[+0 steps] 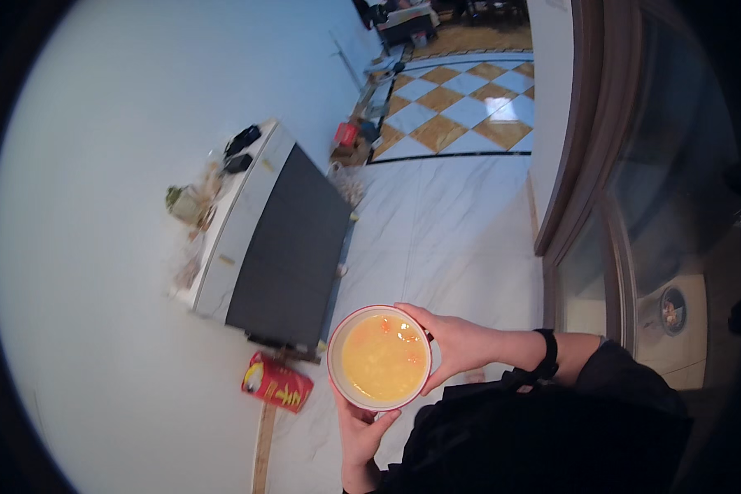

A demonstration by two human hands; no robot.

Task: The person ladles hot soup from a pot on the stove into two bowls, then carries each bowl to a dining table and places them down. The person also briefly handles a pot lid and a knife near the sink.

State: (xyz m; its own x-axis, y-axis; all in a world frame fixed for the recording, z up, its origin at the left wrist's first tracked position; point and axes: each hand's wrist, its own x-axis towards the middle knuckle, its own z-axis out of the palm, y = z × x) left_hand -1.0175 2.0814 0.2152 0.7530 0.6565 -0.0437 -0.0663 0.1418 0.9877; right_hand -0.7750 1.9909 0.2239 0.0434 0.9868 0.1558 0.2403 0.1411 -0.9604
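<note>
I hold a round bowl [380, 358] with a white inside and a red rim in both hands, above the floor. A yellow soup [383, 361] with orange bits fills much of it, and light glints off the liquid. My right hand [454, 343], with a black band on its wrist, grips the bowl's right side. On the lower side my left hand [364, 429] supports the bowl, its thumb near the rim. Some fingers of both hands are hidden behind the bowl.
Against the wall stands a low cabinet [290, 241] with dark fronts, bags on its top. A red printed carton [278, 383] rests beside it. Brown-framed glass doors [620, 272] are at right. Marble floor [407, 247] leads to checkered tiles [444, 111]; boxes [349, 139] line the wall.
</note>
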